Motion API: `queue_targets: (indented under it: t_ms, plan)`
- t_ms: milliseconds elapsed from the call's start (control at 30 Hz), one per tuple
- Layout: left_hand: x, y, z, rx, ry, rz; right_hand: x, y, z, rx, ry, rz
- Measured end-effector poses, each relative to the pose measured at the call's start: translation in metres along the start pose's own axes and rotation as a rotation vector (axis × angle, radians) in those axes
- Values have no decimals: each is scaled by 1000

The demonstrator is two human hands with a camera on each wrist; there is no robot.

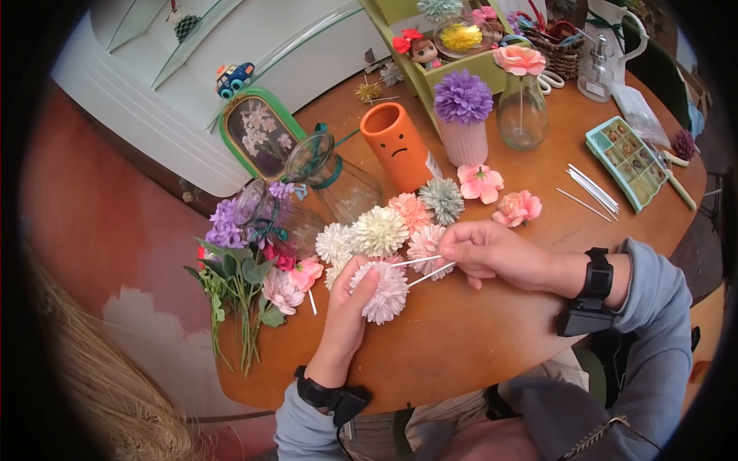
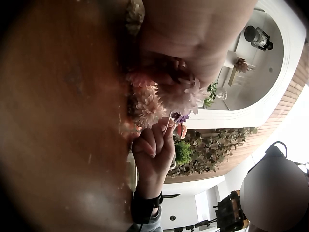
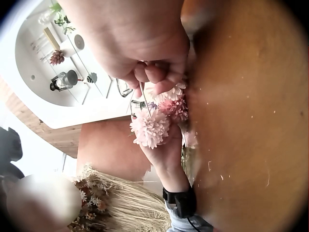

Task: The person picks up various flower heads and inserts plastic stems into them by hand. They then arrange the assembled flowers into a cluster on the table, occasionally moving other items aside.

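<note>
My left hand (image 1: pixel 350 311) grips a pale pink pompom flower (image 1: pixel 383 293) low over the table. The fingers of my right hand (image 1: pixel 488 252) pinch thin white sticks (image 1: pixel 432 275) at their ends; two show side by side between the hands. In the right wrist view, a white stick (image 3: pixel 145 99) runs from the right fingertips to the flower (image 3: pixel 150 128). From the left wrist view, my right hand (image 2: pixel 155 147) appears with curled fingers beside the flower's edge. Just behind the hands lie a cream pompom flower (image 1: pixel 380 230), a peach one (image 1: pixel 413 209) and another pale pink one (image 1: pixel 425 247).
At left, leafy stems with purple flowers (image 1: pixel 225 224) lie near tipped glass vases (image 1: pixel 338 184). An orange vase (image 1: pixel 396 146) and a pink vase (image 1: pixel 463 144) stand behind. Loose white sticks (image 1: pixel 592 192) and a compartment box (image 1: pixel 626 163) are at right. The table edge (image 1: pixel 430 399) is close to the body.
</note>
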State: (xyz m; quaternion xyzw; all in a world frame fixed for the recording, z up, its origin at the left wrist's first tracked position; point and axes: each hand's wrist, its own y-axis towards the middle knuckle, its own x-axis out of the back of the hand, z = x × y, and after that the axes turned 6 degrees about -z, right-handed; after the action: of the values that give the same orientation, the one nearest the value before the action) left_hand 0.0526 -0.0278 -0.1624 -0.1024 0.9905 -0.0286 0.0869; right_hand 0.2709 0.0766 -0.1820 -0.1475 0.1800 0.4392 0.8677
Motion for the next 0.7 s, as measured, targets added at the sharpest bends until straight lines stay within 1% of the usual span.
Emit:
queue_targets:
  t_ms: [100, 200, 300, 400, 500, 600, 700]
  plan:
    - [-4, 1, 0, 27, -60, -58, 1, 1, -1, -8, -4, 11]
    - [8, 3, 6, -2, -76, 13, 0, 1, -1, -7, -27, 12]
    - [-1, 0, 0, -8, -80, -7, -1, 2, -2, 3, -54, 3]
    - [-13, -2, -7, -48, -51, -83, 0, 2, -3, 12, -44, 3]
    - [-5, -1, -1, -99, 25, 5, 0, 1, -1, 2, -54, -8]
    - [-2, 2, 1, -192, 18, 59, -1, 2, -1, -20, -95, -40]
    - [-1, 3, 4, -235, -14, 11, -1, 2, -1, -31, -100, -46]
